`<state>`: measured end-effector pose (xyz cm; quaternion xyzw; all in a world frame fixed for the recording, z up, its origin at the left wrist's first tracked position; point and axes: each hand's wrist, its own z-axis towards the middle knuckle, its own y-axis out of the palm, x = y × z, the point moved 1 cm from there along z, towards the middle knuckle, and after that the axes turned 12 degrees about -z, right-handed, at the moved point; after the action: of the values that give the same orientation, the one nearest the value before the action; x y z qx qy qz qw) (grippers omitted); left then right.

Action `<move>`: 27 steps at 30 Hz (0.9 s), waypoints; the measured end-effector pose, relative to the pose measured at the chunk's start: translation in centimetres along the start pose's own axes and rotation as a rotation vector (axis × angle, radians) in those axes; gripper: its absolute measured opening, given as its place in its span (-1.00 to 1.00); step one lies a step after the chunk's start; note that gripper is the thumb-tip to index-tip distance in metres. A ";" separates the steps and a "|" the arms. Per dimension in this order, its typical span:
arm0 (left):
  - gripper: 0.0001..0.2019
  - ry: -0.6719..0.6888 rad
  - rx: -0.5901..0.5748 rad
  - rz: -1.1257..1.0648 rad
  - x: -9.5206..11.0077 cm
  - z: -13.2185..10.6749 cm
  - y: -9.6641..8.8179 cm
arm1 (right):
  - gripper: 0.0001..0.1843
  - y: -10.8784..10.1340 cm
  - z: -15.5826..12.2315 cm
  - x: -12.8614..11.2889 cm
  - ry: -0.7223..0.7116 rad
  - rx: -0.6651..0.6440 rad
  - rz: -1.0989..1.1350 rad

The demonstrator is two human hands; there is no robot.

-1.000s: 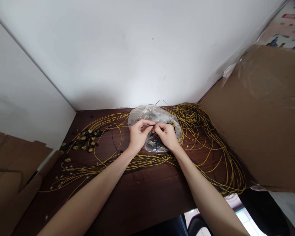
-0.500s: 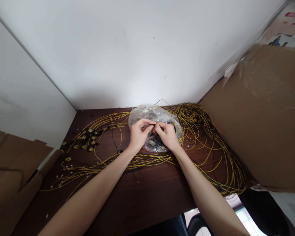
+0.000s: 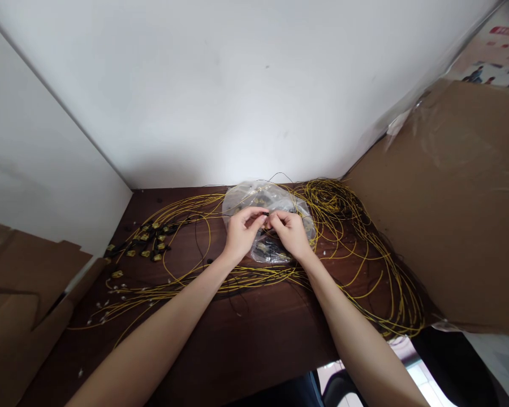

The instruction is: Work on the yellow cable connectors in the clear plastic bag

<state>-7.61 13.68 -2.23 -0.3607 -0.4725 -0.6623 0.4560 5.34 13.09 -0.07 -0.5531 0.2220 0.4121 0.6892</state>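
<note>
My left hand point(image 3: 242, 232) and my right hand point(image 3: 289, 233) meet fingertip to fingertip over a clear plastic bag point(image 3: 258, 198) of small yellow and black parts. Both pinch a small dark piece point(image 3: 266, 216) between thumb and fingers; it is too small to name. A thin black wire runs off from it. Yellow wires point(image 3: 365, 265) spread over the dark wooden table point(image 3: 254, 333) around both hands.
A cluster of yellow and black connectors point(image 3: 146, 244) lies at the left of the table. A big coil of yellow wire point(image 3: 328, 199) sits at the back right. Cardboard sheets point(image 3: 453, 215) lean at the right, and more cardboard point(image 3: 17, 305) at the left. White walls close the back.
Both hands stay pinched together over the bag; the fingers have only shifted slightly.
</note>
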 end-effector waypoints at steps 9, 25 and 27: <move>-0.85 0.089 0.006 0.094 -0.3 -0.2 -0.3 | -0.71 0.2 0.0 0.1 0.002 -0.021 0.023; -0.84 0.074 0.002 0.108 -0.5 -0.3 -0.3 | -0.67 0.3 -0.3 -0.4 -0.009 0.019 -0.084; -0.84 0.066 0.007 0.095 -0.4 -0.3 -0.2 | -0.62 0.0 -0.4 -0.9 -0.015 0.053 -0.132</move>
<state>-7.71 13.52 -2.71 -0.3590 -0.4421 -0.6498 0.5034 4.94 12.45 0.49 -0.5449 0.1910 0.3638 0.7310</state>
